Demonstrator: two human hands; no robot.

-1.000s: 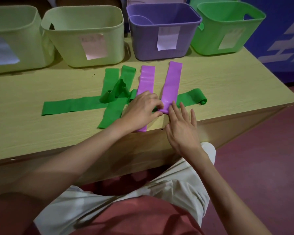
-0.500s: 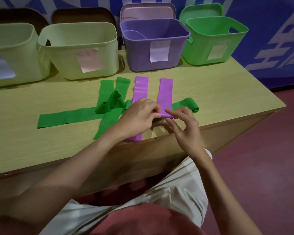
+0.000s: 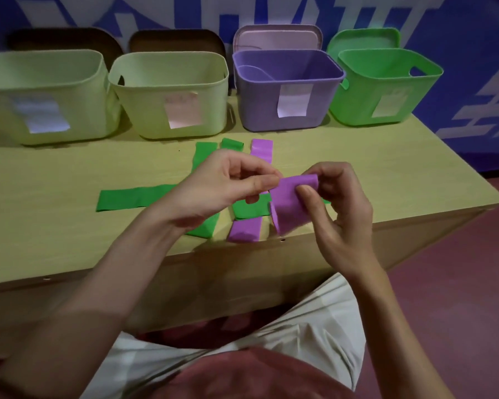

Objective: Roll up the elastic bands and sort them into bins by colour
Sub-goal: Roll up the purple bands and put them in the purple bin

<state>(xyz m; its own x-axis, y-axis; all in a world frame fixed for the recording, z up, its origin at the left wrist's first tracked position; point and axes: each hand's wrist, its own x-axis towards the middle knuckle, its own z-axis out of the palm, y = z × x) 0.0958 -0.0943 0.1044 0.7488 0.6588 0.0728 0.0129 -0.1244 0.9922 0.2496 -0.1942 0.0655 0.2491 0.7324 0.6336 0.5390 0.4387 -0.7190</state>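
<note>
Purple band (image 3: 290,207), partly rolled, is lifted above the tabletop's near edge, its rolled top end between both hands and its loose tail hanging down toward the edge. Right hand (image 3: 339,208) grips the roll, thumb (image 3: 307,197) pressed on the front and curled fingers wrapped over the top. Left hand (image 3: 228,182) pinches the roll's left end between thumb and bent forefinger, the other fingers curled in; both forearms reach in from the near side.

Beneath the hands a second purple band (image 3: 247,228) lies flat, its near end close to the near edge, crossed by green bands (image 3: 127,198) spread toward the left.

Along the far edge of the tabletop (image 3: 386,168) stand 4 bins: 2 pale yellow-green bins (image 3: 167,93) at left, a purple bin (image 3: 285,90), and a green bin (image 3: 386,87) at the far right corner.
</note>
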